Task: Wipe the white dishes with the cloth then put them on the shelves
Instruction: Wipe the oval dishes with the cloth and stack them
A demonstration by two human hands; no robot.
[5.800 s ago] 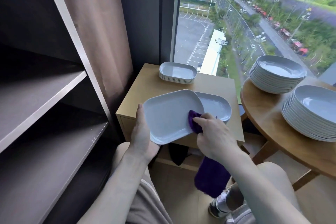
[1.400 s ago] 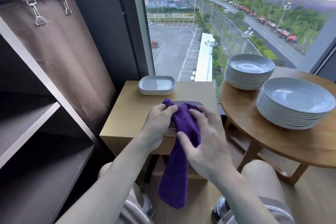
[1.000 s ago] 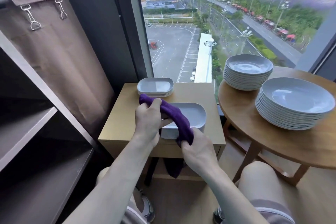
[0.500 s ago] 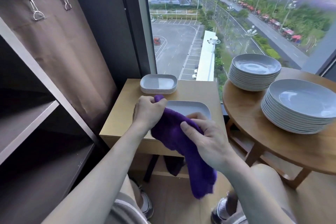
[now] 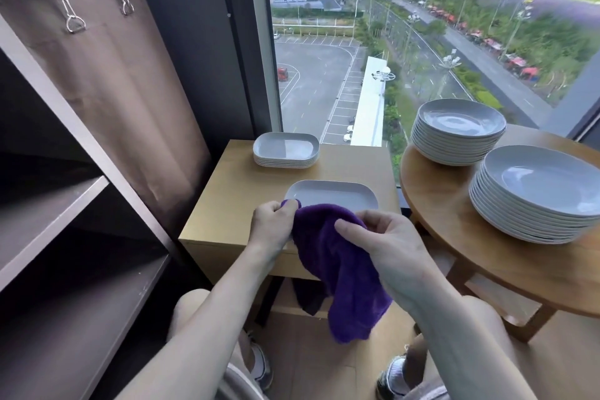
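A purple cloth [image 5: 341, 263] hangs between both hands in front of the small wooden side table [image 5: 233, 204]. My left hand [image 5: 272, 224] pinches its upper left corner. My right hand [image 5: 389, 243] grips its right side, thumb on top. Just behind the cloth a white rectangular dish [image 5: 334, 193] lies flat on the table, its near edge hidden by the cloth. A small stack of white rectangular dishes [image 5: 285, 150] sits at the table's back. Dark shelves [image 5: 58, 204] stand on the left.
A round wooden table [image 5: 487, 237] on the right carries two tall stacks of round white plates [image 5: 457, 130] [image 5: 539, 191]. A brown curtain [image 5: 107, 81] hangs behind the shelf frame. A large window is straight ahead. My knees and shoes are below.
The cloth has been spread and regripped between both hands, rising slightly in front of the dish. Earlier, a dish was held and wiped; now it lies on the table.
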